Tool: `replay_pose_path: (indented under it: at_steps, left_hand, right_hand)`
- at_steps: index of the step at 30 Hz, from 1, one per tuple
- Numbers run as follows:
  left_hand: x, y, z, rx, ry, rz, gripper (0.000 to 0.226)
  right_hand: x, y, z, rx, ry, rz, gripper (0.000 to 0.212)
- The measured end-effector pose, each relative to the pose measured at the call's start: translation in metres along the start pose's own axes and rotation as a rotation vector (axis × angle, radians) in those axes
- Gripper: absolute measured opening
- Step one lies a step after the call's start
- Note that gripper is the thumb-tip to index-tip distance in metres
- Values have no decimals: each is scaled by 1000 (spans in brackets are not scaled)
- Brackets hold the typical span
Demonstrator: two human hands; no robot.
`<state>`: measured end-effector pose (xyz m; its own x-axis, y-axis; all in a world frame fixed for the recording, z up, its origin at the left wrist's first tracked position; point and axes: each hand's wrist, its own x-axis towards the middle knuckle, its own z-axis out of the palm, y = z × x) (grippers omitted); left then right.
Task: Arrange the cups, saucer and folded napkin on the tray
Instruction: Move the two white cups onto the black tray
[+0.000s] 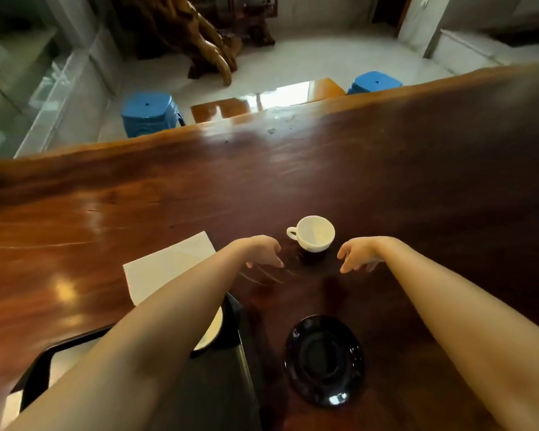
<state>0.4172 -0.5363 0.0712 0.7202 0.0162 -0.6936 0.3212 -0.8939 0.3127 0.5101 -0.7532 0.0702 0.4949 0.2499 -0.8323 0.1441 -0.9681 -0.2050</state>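
nearest the camera: left forearm crossing over a black tray (pixel 231 384) at the table's near edge; a pale round piece (pixel 213 332), perhaps a second cup or dish, half hidden under that forearm, too covered to name.
saucer: black saucer (pixel 324 360) flat on the wooden table (pixel 417 181), just right of the tray, not on it.
napkin: white folded napkin (pixel 168 269) on the table beyond the tray's far corner, partly under the left arm.
cup: white cup (pixel 316 233) upright and empty, farthest of the task's things, handle turned toward the left side.
left hand: left hand (pixel 263 250) held above the table just left of the cup, fingers loosely spread and curled down, holding nothing.
right hand: right hand (pixel 360 253) just right of the cup, fingers likewise parted and drooping, empty.
key relation: cup between the two hands and slightly beyond the fingertips, touching neither; both about equally near, the handle on the left hand's side.
judged step: likely a reach forward to take the cup, then a carry back toward the tray.
progress: early, with cup, saucer and napkin all off the tray.
risk: smooth rounded cup, small handle, polished table; possible slide or tip under a careless pinch.
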Motion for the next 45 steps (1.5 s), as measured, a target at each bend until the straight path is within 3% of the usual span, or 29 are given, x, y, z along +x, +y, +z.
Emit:
replay_pose_path:
  at_steps: [5,9,13,18,22,34,45]
  left_hand:
    - [49,3,11,-26,24,-86,54]
    - [82,5,11,-205,119,-105,70]
    - [100,12,8,-368,239,-5,91]
    - [115,13,12,-457,228,126,85]
    - [123,11,13,-581,175,106,85]
    - [107,7,19,-753,247,106,82]
    - [39,-46,-3,-828,399,150,79]
  right_hand:
    - [49,24,-6,91,83,-48,76]
    - [78,29,-5,190,159,-204,86]
    - [97,19,-5,351,169,-356,84]
    - [109,15,-12,475,85,-479,80]
    - [117,16,-17,534,24,-498,87]
    - [109,0,-17,693,-82,-478,87]
    - [61,-78,-17,637,-56,-575,83]
